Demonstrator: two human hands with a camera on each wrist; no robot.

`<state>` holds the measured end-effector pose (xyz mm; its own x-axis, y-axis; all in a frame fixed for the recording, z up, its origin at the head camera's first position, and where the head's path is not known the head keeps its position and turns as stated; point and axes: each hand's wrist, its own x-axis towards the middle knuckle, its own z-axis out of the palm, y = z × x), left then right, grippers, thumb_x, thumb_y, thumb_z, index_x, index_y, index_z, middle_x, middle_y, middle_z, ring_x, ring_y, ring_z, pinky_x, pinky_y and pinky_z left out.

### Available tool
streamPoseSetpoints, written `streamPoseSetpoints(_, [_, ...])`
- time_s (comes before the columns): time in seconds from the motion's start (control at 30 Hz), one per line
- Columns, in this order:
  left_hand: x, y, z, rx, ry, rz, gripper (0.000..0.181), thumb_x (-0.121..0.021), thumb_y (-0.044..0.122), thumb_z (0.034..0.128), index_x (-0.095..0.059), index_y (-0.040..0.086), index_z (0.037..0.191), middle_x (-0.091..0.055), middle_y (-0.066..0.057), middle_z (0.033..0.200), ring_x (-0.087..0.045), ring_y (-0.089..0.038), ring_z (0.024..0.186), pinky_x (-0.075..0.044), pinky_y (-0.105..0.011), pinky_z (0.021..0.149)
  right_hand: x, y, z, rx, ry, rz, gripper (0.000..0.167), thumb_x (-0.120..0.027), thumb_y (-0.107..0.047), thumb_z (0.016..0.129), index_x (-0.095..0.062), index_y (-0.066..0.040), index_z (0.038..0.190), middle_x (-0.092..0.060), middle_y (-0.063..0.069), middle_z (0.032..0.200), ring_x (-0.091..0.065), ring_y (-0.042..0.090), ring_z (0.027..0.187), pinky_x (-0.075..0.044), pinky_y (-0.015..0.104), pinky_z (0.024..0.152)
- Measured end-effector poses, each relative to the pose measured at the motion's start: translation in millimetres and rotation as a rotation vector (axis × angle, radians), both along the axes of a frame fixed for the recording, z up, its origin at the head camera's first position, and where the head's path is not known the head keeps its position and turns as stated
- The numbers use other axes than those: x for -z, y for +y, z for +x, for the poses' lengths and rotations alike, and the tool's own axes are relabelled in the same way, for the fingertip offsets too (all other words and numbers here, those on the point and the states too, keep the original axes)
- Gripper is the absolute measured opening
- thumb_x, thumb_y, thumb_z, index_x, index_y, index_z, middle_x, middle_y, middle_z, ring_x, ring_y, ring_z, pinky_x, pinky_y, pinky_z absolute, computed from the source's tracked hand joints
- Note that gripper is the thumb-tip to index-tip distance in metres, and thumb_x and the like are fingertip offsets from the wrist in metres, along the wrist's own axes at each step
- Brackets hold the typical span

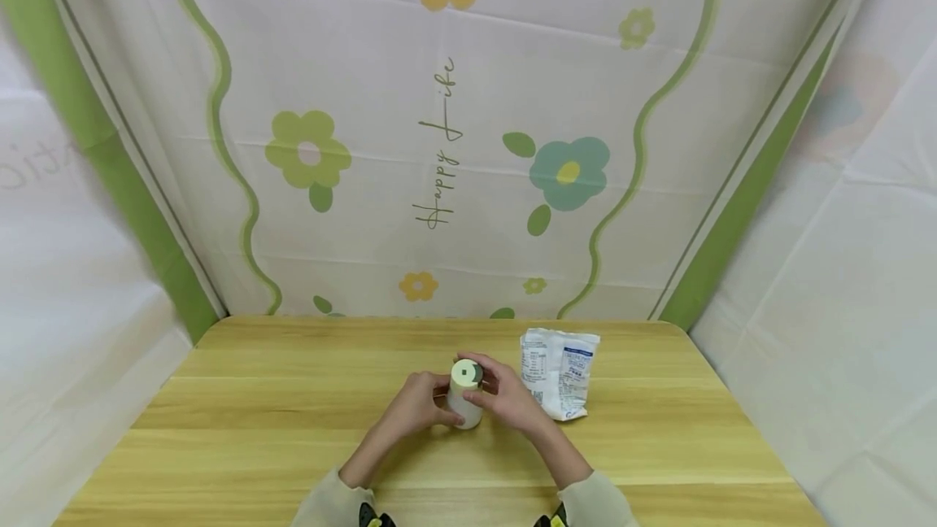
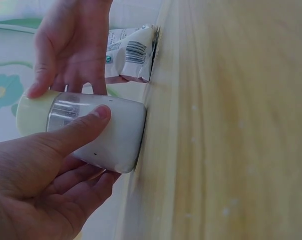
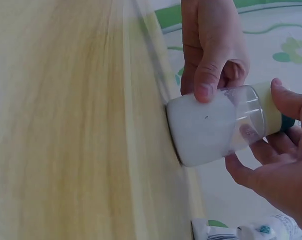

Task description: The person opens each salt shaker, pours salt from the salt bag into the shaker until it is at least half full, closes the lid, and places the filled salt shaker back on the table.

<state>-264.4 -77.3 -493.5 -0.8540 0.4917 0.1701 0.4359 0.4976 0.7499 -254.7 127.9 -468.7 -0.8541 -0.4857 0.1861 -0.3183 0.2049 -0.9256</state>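
A clear shaker jar (image 1: 464,408) with white contents stands upright on the wooden table, in front of the person. It has a pale yellow lid (image 1: 462,376) with a dark green section on one side. From the left, the left hand (image 1: 417,403) grips the jar's body, its thumb along the near side, as the left wrist view shows. On the other side, the right hand (image 1: 510,402) holds the top, with its thumb on the lid (image 3: 269,102) and its fingers around the far side. White contents fill most of the jar (image 3: 203,127).
Right of the hands, a white printed packet (image 1: 560,372) with crumpled edges lies on the table (image 1: 293,397). White fabric walls (image 1: 366,185) with flower prints enclose the table at the back and both sides.
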Motion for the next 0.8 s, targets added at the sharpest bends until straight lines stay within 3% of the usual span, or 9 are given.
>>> streamPoseSetpoints(0.17, [0.9, 0.3, -0.2, -0.003, -0.002, 0.001, 0.047, -0.089, 0.018, 0.0731, -0.073, 0.005, 0.115, -0.075, -0.009, 0.114, -0.071, -0.024, 0.106, -0.059, -0.032, 0.089, 3.0, -4.5, 2.7, 0.157, -0.028, -0.009, 0.051, -0.079, -0.02, 0.085, -0.057, -0.006, 0.129, -0.065, 0.013, 0.129, -0.059, 0.032, 0.125, -0.047, 0.049, 0.109])
streamPoseSetpoints(0.23, [1.1, 0.4, -0.2, -0.002, 0.0, 0.006, 0.046, -0.089, 0.018, 0.0733, -0.073, 0.006, 0.114, -0.075, -0.009, 0.113, -0.071, -0.024, 0.105, -0.059, -0.032, 0.088, 3.2, -5.5, 3.5, 0.179, -0.033, -0.013, 0.052, -0.081, -0.022, 0.083, -0.057, -0.006, 0.127, -0.066, 0.012, 0.129, -0.06, 0.03, 0.124, -0.047, 0.048, 0.108])
streamPoseSetpoints(0.47, [2.6, 0.4, -0.2, 0.001, -0.011, 0.002, 0.048, -0.089, 0.018, 0.0731, -0.072, 0.004, 0.116, -0.075, -0.01, 0.114, -0.071, -0.025, 0.106, -0.059, -0.032, 0.088, 3.1, -0.9, 1.6, 0.044, -0.029, -0.028, 0.059, -0.071, -0.011, 0.092, -0.046, -0.002, 0.145, -0.055, 0.017, 0.144, -0.051, 0.038, 0.134, -0.037, 0.056, 0.115])
streamPoseSetpoints(0.67, [2.7, 0.2, -0.9, 0.0, -0.016, 0.014, 0.043, -0.089, 0.017, 0.0729, -0.073, 0.006, 0.112, -0.075, -0.009, 0.112, -0.071, -0.024, 0.105, -0.059, -0.033, 0.088, 5.3, -5.1, 3.5, 0.155, -0.054, -0.027, 0.054, -0.079, -0.019, 0.086, -0.055, -0.007, 0.132, -0.063, 0.013, 0.132, -0.057, 0.031, 0.127, -0.045, 0.05, 0.11])
streamPoseSetpoints(0.8, [1.9, 0.4, -1.3, -0.002, -0.012, 0.006, 0.041, -0.089, 0.017, 0.0739, -0.074, 0.007, 0.111, -0.075, -0.008, 0.112, -0.071, -0.023, 0.105, -0.059, -0.032, 0.087, 2.6, -4.5, 4.4, 0.121, -0.029, -0.025, 0.06, -0.078, -0.017, 0.087, -0.05, -0.004, 0.139, -0.06, 0.015, 0.138, -0.055, 0.033, 0.13, -0.042, 0.053, 0.112])
